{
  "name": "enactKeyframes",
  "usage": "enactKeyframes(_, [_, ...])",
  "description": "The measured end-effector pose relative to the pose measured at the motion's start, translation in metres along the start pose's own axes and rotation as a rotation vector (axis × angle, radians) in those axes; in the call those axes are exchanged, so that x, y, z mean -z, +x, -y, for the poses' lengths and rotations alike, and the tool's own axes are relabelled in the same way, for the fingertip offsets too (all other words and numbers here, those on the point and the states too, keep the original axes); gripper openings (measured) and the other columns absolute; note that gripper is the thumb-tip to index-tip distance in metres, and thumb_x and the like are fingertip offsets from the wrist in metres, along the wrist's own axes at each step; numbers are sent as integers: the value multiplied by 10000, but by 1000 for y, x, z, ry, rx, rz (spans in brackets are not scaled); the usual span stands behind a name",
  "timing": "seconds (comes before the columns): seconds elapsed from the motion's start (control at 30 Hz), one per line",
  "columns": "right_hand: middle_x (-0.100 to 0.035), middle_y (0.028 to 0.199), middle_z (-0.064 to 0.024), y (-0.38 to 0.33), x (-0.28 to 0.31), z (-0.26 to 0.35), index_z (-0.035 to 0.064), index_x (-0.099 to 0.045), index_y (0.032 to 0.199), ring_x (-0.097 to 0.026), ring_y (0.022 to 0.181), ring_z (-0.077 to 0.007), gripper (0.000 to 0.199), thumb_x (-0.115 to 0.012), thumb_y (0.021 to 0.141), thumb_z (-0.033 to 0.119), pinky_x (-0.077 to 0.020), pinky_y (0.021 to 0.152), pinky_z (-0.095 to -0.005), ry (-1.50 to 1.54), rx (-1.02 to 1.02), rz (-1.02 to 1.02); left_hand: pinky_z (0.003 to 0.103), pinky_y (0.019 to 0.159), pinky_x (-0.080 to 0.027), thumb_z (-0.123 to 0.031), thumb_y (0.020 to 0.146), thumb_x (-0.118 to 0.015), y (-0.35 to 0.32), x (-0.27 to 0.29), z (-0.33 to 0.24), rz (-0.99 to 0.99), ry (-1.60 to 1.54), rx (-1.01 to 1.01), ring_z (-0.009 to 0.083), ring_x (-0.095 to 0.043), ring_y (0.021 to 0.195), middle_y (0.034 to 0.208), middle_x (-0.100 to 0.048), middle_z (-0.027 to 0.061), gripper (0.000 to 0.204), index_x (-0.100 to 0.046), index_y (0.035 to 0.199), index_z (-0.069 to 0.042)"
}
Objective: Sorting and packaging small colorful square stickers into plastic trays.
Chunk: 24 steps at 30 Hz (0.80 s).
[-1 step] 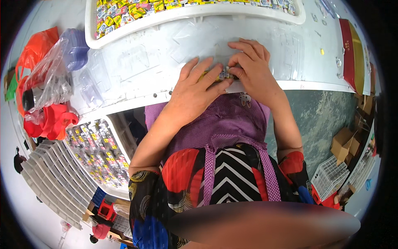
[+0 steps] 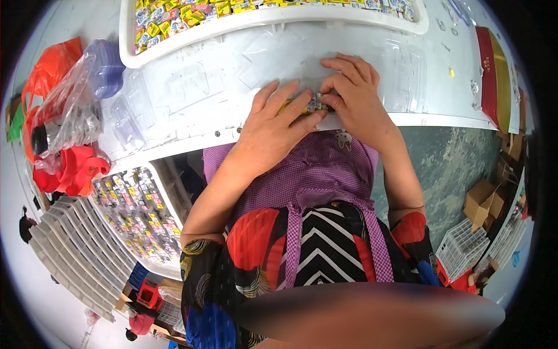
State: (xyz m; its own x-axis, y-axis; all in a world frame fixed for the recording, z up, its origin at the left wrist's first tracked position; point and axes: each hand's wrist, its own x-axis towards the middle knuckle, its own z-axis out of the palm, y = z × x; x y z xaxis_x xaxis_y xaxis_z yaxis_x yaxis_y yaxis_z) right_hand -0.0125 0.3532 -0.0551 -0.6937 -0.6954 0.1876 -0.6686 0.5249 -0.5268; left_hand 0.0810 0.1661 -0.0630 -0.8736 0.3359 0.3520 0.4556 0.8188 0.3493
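Observation:
At the table's front edge lies a short row of small printed blocks (image 2: 314,103), yellow and white, mostly hidden beneath my fingers. My left hand (image 2: 276,122) arches over the row from the left, its fingers on the far side and its thumb on the near side, gripping it. At the right end, my right hand (image 2: 356,96) pinches a small block between thumb and forefinger, while its other fingers stay raised and curved. The exact kind of the blocks cannot be made out.
A white tray (image 2: 273,22) full of small printed pieces stands at the far side. Clear plastic trays (image 2: 127,125) lie on the table. Bags (image 2: 55,67) crowd the left. A second filled tray (image 2: 165,200) sits lower left; a red-and-gold box (image 2: 491,78) stands right.

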Motion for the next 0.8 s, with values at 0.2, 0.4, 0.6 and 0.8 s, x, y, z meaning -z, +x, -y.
enactKeyframes(0.2, [-557,1248,-65,-4,2,3,117,-632,1029,-445,1240,-313,234,-674,798,122,-311,1046,-445,-34,11,-112,473,1035,-378,-202,734,-733,1,-1,0,-12,-13,12,279,-497,1218,1237,-589,41,327,-700,1060,-206])
enactKeyframes(0.4, [-573,1285,-103,-29,-11,18,52,-617,1196,-519,1211,-329,413,-675,789,93,-388,1057,-485,77,101,-127,464,1065,-330,-193,777,-662,1,3,1,8,-10,1,273,-480,1222,1216,-598,47,267,-673,1042,-164])
enactKeyframes(0.6, [-551,1334,-106,-36,-18,10,43,-611,1219,-495,1275,-294,457,-689,777,130,-384,1083,-469,-29,159,-95,462,1092,-309,-206,741,-717,-1,5,2,26,-19,15,260,-473,1259,1228,-601,54,310,-660,1032,-115])
enactKeyframes(0.8, [-544,1343,-109,-41,-21,7,33,-597,1236,-473,1298,-296,454,-664,815,188,-371,1100,-474,-72,193,-89,466,1132,-284,-211,763,-714,-4,4,3,55,-36,3,258,-461,1294,1268,-587,72,347,-650,1083,-93])
